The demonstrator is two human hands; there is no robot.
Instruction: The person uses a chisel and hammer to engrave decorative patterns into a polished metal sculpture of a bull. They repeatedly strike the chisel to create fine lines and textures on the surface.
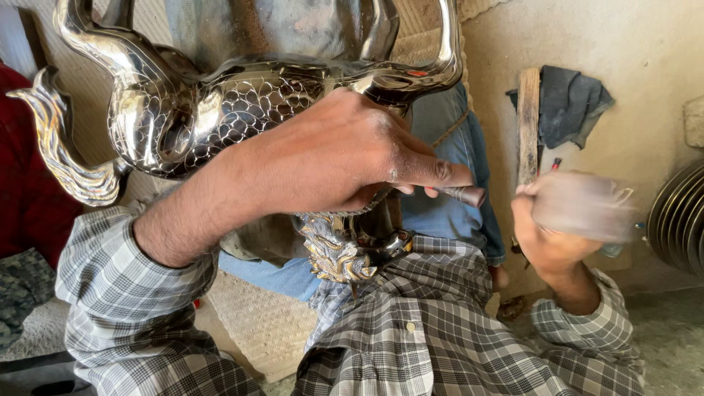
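A large shiny silver metal piece (220,110) with fish-scale engraving and curled ends fills the upper left and rests over my lap. My left hand (345,158) lies on it and pinches a thin metal punch (466,195) between thumb and fingers, tip toward the metal. My right hand (546,235) is at the right, gripping a mallet (587,205) whose head is blurred by motion, close to the punch's end. A gold-toned ornate part (337,253) of the piece shows under my left hand.
My checked sleeves and a blue cloth (455,147) lie beneath the piece. A wooden stick (528,125) and dark rag (572,103) lean on the plaster wall. Stacked round metal rims (678,220) stand at the far right. A woven mat (264,323) covers the floor.
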